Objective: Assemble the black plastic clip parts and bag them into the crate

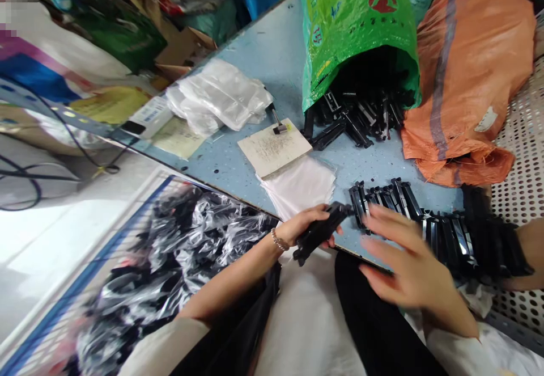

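My left hand [304,225], with a bracelet at the wrist, is closed around a long black plastic part [321,231] at the table's front edge. Whether it is one piece or several pressed together I cannot tell. To its right my right hand [402,257] is smeared by motion, its fingers spread and nothing seen in them. Just beyond that hand, a row of similar black plastic parts [393,200] lies side by side on the blue table [272,47]. A stack of clear plastic bags [300,186] sits behind my left hand, partly under a stained board [275,148].
A green sack [359,18] spills more black parts. Beside it slumps an orange sack [471,75]. Another person's arm [531,245] reaches in at the right among black parts. Folded plastic bags [223,95] lie further left. Below, a wire basket [91,274] holds bagged black items.
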`<state>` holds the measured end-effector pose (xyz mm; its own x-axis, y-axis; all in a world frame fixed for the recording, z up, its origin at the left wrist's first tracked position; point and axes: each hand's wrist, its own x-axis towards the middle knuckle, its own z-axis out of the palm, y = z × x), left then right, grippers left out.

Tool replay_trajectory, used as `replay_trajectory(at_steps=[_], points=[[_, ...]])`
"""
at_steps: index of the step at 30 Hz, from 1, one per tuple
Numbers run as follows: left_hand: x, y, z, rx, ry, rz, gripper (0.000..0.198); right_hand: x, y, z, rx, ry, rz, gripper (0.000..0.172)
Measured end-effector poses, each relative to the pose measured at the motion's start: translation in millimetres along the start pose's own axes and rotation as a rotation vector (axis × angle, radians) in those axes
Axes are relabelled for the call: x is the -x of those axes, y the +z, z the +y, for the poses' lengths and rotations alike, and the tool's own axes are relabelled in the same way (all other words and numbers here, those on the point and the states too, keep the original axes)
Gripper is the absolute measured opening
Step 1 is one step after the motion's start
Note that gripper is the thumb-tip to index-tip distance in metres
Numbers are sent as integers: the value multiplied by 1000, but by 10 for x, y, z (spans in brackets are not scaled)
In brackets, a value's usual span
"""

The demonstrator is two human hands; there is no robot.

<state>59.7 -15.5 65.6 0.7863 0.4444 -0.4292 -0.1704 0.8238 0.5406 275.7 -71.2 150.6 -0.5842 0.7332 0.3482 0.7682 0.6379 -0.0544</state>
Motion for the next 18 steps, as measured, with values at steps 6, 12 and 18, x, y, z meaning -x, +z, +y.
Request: replay_trajectory(at_steps=[6, 12, 18], points=[[191, -187, 207, -487, -96, -57, 51, 202, 483, 23, -491, 82, -189, 44], [-283, -564, 73, -1095, 568, 614, 9, 503, 749, 202, -1066, 890, 80, 47], [-409, -906, 132, -972, 543, 731, 22, 374, 901, 8, -1725, 1191, 188, 38]])
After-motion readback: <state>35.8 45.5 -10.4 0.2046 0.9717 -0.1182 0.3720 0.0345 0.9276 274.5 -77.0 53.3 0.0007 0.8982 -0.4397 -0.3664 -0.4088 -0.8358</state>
